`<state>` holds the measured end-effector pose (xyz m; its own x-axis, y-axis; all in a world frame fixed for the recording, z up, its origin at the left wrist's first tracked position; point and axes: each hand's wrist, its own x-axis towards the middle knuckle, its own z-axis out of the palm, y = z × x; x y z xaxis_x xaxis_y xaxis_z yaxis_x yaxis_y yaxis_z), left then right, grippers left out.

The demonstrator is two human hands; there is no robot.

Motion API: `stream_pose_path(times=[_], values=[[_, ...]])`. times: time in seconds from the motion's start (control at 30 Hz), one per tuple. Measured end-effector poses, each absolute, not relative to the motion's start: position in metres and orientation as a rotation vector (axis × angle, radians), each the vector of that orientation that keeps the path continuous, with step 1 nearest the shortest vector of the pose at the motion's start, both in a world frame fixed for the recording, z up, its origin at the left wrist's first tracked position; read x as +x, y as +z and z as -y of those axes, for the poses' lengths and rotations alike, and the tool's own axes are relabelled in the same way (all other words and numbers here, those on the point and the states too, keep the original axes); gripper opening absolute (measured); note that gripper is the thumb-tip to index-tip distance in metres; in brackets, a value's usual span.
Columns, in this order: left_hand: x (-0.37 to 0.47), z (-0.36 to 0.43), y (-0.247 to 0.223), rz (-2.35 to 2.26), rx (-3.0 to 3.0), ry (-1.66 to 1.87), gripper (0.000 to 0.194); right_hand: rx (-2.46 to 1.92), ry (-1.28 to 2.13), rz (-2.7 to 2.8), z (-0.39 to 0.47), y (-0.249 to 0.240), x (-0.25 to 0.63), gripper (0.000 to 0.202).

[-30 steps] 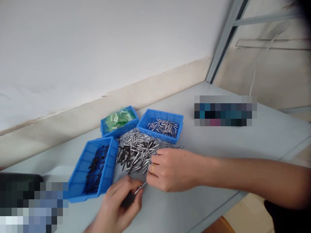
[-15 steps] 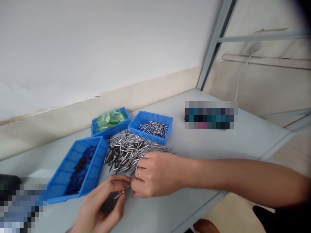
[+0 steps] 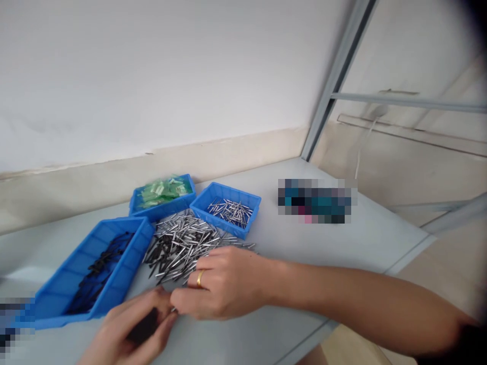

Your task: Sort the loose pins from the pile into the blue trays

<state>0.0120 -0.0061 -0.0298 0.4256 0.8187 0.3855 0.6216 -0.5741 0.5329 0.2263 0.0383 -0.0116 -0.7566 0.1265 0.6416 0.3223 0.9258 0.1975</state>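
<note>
Basically, one pin (image 3: 174, 309) is where the action is: a short glint of metal at the left hand's (image 3: 114, 332) fingertips, just short of the pile, low above the table (image 3: 274, 238). Left thumb and index are pinched narrow on it. Right hand (image 3: 224, 284), ring (image 3: 200, 278) on one finger, is curled over the pin's far side; its fingertips are hidden, so can't tell whether it grips too.

Main change: a second ago the hands stood slightly apart, with more of the pin showing; now they touch and cover nearly all of it. Probably means both are working that single piece, not picking from the pile. Can't see whether anything is fitted on it.

Just beyond: the pile (image 3: 186, 243), loose silver pins mixed with black pieces, partly behind the right knuckles. Around it, three blue bins: the black bin (image 3: 76, 268) at left with dark pieces, the green bin (image 3: 167, 209) behind with greenish bits, the silver bin (image 3: 218, 223) at back right with more pins. Contents look unchanged; only the view has shifted. Further out, a pixelated item (image 3: 314, 203), then wall (image 3: 171, 76) and metal post (image 3: 335, 86).
</note>
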Motion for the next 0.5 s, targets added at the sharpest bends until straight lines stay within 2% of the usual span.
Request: stream_pose_path(times=[0.5], values=[[0.008, 0.000, -0.022, -1.167, 2.343, 0.562, 0.015, -0.328, -0.305, 2.582, -0.042, -0.016, 0.227, 0.014]])
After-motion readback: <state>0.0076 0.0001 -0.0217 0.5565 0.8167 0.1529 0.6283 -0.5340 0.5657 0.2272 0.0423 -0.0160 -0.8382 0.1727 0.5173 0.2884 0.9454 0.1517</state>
